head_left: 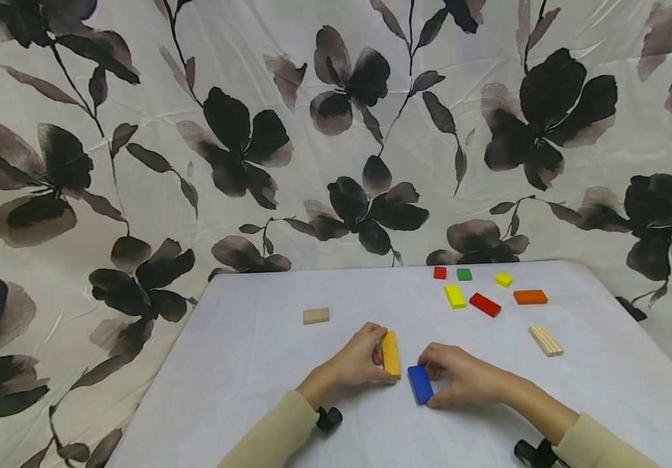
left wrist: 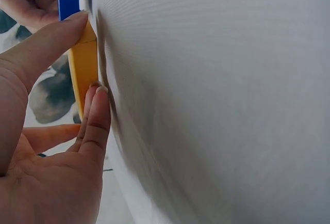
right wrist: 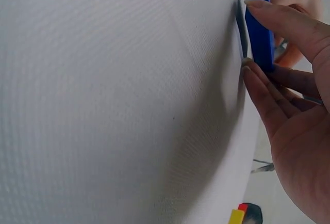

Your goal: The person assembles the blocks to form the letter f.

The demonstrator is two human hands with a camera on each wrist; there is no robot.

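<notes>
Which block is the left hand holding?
The long orange-yellow block, pinched by the left hand; the right hand holds the blue block, and no hand touches the others.

Plain yellow rectangular block (head_left: 391, 354); plain blue rectangular block (head_left: 420, 385); white tabletop (head_left: 231, 370); white fabric backdrop (head_left: 476, 58) carries black-and-brown floral print.

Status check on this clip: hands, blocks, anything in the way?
Left hand pinching amber block. Right hand pinching blue block. Blocks near each other, gap between. No obstacle seen in that gap.
</notes>
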